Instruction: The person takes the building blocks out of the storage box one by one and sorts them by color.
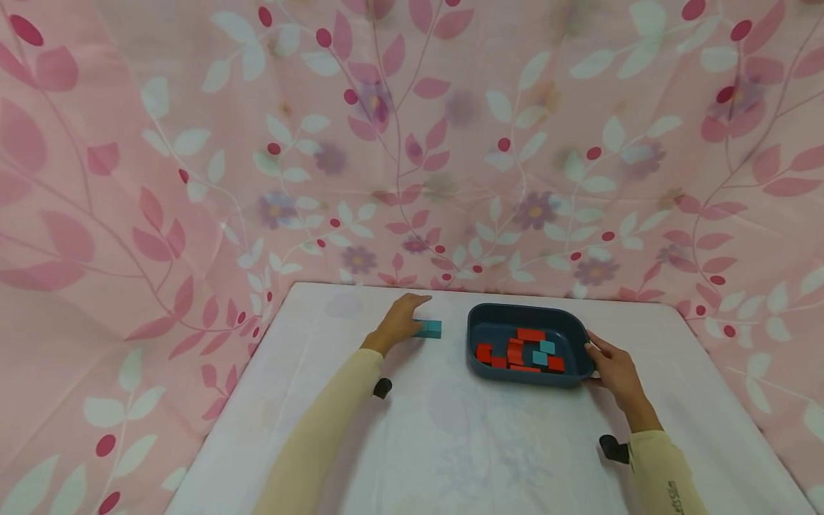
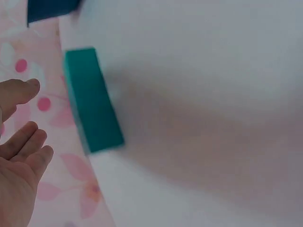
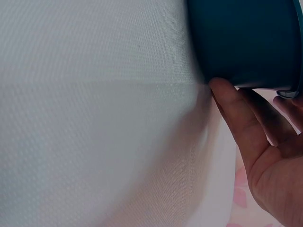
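My left hand (image 1: 400, 323) is at the left end of a short row of teal blocks (image 1: 431, 329) on the table. In the left wrist view, my thumb and fingers are spread, with a gap between them and the long teal side of the row (image 2: 93, 101). At the right, my right hand (image 1: 614, 368) grips the end of a dark blue rectangular tray (image 1: 479, 365), its thumb over the rim and fingers beneath. Inside the tray lie several red blocks (image 1: 531, 335) and two teal blocks (image 1: 539, 358). Up close, fingers (image 3: 236, 111) of the right hand press against the tray's outer wall (image 3: 246, 47).
A white cloth covers the table (image 1: 444, 443). Behind its back edge hangs a pink floral curtain (image 1: 412, 179), which also runs along both sides. Black wrist pieces (image 1: 383, 388) stick out from under the two sleeves.
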`<state>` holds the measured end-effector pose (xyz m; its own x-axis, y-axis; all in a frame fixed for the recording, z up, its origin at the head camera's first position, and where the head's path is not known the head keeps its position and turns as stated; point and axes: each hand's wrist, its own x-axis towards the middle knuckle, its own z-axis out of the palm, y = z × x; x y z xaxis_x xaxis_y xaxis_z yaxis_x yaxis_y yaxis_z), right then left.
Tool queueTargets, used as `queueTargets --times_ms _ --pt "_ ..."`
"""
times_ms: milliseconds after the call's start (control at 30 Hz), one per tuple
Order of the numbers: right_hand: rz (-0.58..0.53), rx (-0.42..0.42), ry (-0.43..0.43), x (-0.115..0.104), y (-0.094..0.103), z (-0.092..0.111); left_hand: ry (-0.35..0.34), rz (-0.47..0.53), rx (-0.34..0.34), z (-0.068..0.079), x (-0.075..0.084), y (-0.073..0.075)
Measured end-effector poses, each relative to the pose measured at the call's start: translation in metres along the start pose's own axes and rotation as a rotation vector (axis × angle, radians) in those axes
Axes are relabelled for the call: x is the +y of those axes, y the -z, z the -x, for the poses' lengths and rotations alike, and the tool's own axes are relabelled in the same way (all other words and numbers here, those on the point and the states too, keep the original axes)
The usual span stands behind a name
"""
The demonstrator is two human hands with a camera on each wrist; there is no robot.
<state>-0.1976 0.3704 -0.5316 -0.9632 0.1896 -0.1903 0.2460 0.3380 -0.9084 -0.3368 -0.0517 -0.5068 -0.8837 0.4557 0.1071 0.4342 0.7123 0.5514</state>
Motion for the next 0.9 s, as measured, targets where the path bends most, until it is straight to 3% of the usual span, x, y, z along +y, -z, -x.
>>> queueTargets --times_ms 167,400,667,900 --pt "-0.003 0.005 0.001 -0.004 0.002 0.001 -0.05 0.001 -0.022 -0.016 0.033 -0.004" --pt "-0.011 -0.025 -0.023 -0.003 0.001 0.006 -0.138 -0.037 -0.055 -0.024 0.078 -0.021" --pt "-0.015 0.006 0.009 0.0 0.001 0.006 -0.241 -0.1 -0.161 -0.028 0.118 -0.061" --pt "-0.024 0.022 0.007 0.0 0.0 0.005 -0.294 -0.108 -0.203 -0.033 0.14 -0.093"
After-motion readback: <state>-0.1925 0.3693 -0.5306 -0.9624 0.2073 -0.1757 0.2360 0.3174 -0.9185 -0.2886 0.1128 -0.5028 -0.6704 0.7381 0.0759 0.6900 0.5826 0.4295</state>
